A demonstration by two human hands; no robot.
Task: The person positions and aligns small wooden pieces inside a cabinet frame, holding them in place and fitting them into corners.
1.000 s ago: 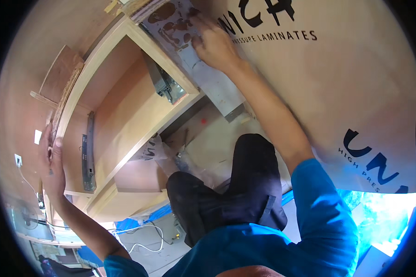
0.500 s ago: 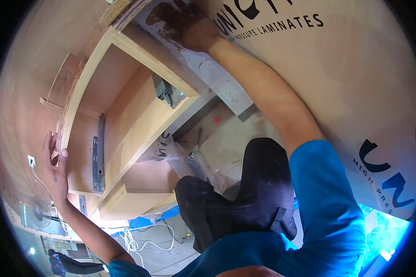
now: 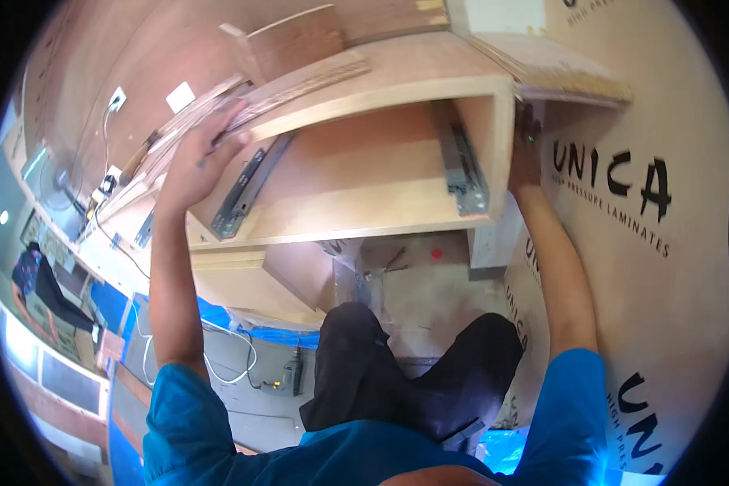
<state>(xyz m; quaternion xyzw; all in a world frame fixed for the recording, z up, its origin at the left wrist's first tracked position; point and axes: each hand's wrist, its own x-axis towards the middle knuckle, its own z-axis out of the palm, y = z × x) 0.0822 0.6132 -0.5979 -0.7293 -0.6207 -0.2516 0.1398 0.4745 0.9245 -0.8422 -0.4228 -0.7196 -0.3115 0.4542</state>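
Observation:
A pale wooden cabinet (image 3: 344,231) with an open front compartment stands before me. My left hand (image 3: 202,158) grips its top front edge at the left, thumb toward the front and fingers over the wood strips (image 3: 304,85) lying on top. My right hand (image 3: 526,158) reaches into the narrow gap between the cabinet's right side and a large printed, film-covered panel (image 3: 624,235). Its fingers are dark and mostly hidden in shadow, so what they touch cannot be made out. Inside the compartment sit a left drawer slide (image 3: 251,186) and a right drawer slide (image 3: 464,174), both metal.
A board (image 3: 551,69) with a rough edge juts out above my right hand. Below are a lower wooden box (image 3: 235,283), clear plastic wrap (image 3: 352,279) and a power drill (image 3: 290,374) beside white cable. Another person (image 3: 44,283) is far left.
My view has swung, so the cabinet front now faces me. My right hand has gone from the panel's surface area into the shaded gap. My left hand remains at the cabinet's edge.

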